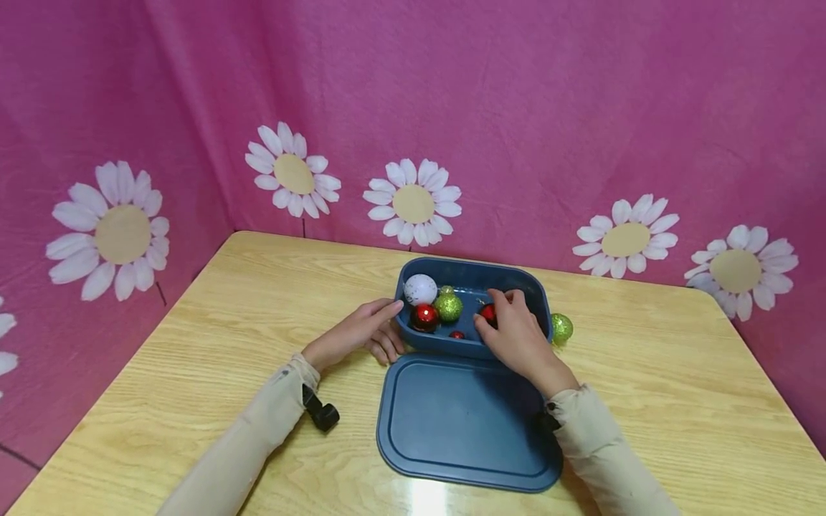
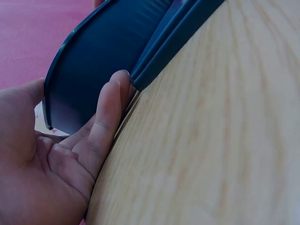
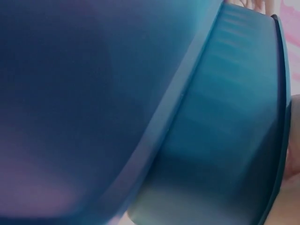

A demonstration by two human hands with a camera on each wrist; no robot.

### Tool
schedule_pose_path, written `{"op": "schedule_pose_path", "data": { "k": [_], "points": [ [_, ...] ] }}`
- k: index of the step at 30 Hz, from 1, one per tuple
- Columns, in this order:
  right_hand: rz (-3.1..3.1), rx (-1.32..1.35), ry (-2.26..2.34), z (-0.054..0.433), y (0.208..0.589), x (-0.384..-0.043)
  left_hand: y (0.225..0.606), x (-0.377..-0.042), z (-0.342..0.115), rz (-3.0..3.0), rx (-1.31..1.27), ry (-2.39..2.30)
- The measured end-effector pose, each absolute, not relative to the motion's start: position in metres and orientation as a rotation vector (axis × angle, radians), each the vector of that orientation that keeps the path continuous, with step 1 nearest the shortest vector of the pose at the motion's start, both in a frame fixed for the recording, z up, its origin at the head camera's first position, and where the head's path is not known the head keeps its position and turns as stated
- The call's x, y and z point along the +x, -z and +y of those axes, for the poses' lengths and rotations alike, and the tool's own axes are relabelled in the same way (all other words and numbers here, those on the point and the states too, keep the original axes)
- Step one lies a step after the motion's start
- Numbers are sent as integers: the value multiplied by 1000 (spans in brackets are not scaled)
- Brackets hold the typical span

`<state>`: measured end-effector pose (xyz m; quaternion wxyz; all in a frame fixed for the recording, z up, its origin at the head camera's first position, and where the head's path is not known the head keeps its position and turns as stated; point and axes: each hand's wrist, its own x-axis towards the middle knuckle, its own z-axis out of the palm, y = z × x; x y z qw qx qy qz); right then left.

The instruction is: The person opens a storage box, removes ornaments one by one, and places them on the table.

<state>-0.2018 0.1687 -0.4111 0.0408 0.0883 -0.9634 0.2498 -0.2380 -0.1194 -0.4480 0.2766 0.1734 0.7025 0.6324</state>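
Note:
At the left end of a dark blue box [image 1: 445,347], my left hand [image 1: 361,333] holds on, thumb at the rim and fingers low on the outer wall. The left wrist view shows this hand [image 2: 70,154] against the box's wall [image 2: 93,65]. My right hand [image 1: 519,337] reaches over the near rim and pinches a red Christmas ball [image 1: 488,313], partly hidden by the fingers. Inside on the left lie a white ball [image 1: 421,289], a shiny red ball [image 1: 425,317], a glittery green ball [image 1: 448,307] and a small red ball [image 1: 457,335].
Before the box lies its flat blue lid [image 1: 467,423], below my right wrist; the lid [image 3: 84,93] fills much of the right wrist view. Another glittery green ball [image 1: 562,328] sits on the wooden table [image 1: 658,401] beside the box's right end. A pink flowered curtain [image 1: 516,129] hangs behind.

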Motion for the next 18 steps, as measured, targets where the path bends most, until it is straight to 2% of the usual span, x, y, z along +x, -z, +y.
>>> {"op": "schedule_pose_path", "data": {
  "k": [7, 18],
  "points": [
    [-2996, 471, -739, 169, 412, -204, 447, -238, -119, 1901, 461, -1683],
    [-2964, 587, -769, 172, 412, -203, 451, -241, -117, 1915, 445, -1679]
  ]
}}
